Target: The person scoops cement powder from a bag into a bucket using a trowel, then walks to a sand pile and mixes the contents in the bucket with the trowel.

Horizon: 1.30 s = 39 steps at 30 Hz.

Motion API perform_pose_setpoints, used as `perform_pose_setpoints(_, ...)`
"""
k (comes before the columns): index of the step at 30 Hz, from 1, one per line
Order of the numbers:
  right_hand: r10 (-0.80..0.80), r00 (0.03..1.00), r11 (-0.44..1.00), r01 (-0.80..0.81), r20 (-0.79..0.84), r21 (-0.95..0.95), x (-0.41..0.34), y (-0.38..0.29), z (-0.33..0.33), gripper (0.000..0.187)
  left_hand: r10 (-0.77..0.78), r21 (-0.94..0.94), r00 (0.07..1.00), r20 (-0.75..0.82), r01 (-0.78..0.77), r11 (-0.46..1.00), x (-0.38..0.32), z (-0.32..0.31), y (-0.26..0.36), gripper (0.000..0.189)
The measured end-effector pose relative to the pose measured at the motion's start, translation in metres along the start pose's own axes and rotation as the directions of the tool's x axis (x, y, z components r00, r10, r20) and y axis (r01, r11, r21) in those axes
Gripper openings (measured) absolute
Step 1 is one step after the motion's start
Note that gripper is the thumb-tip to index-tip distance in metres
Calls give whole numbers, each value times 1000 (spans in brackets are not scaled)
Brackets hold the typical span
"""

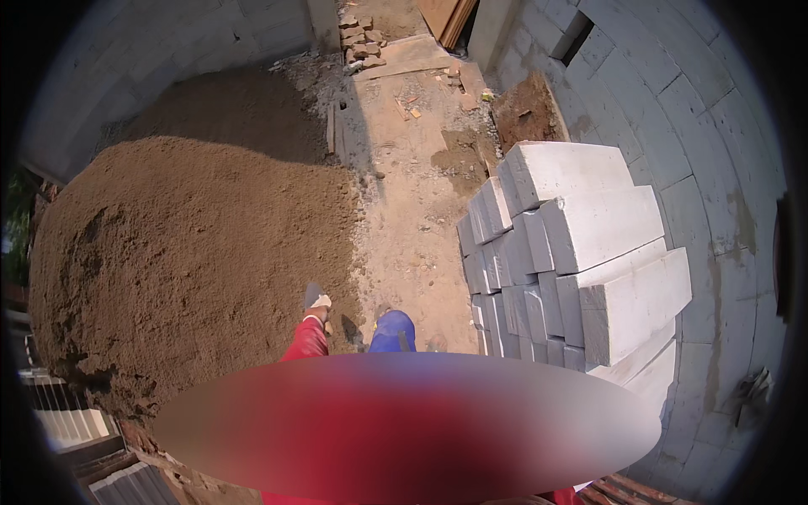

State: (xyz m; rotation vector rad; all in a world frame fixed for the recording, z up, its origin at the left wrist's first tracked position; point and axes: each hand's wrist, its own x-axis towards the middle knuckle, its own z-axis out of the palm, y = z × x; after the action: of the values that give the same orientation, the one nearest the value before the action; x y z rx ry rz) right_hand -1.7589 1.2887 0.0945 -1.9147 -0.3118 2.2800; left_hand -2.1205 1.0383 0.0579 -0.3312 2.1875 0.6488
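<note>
My left hand [317, 312], below a red sleeve, is closed around a small hand tool with a flat grey blade [312, 293], possibly a trowel. Something pale shows at the fingers; whether it is part of the tool cannot be told. Hand and tool are over the right edge of a large heap of brown sand [208, 233], near my blue-clad knee [394, 331]. My right hand is out of view; a bit of red sleeve shows at the bottom edge. A blurred oval covers much of my body.
Pale masonry blocks [622, 306] are stacked on the right, beside a grey block wall [688, 158]. A dirt path [410, 208] runs between stack and sand. Farther off are a dirt-covered board [527, 113], broken bricks [363, 44] and leaning wooden panels [448, 19].
</note>
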Motion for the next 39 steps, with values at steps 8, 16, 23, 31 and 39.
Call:
perform_pose_setpoints(8,-40,991,994,53,-125,100,3,-42,47,35,137,-58,991,-9,-137,989,85,-46,120,37)
perform_pose_setpoints(16,-35,984,984,65,-175,168,3,-78,120,36,131,-146,986,-101,-145,979,114,-119,173,47)
perform_pose_setpoints(23,-40,972,975,89,-233,203,32,-140,163,36,-60,-228,998,33,65,972,129,-148,218,55)
perform_pose_setpoints(31,-6,980,975,50,-198,217,93,-239,281,37,-109,-258,990,-88,83,963,206,-217,277,51)
perform_pose_setpoints(39,-52,973,988,83,-227,131,115,-364,360,37,-64,-227,994,-83,43,973,202,-197,497,45)
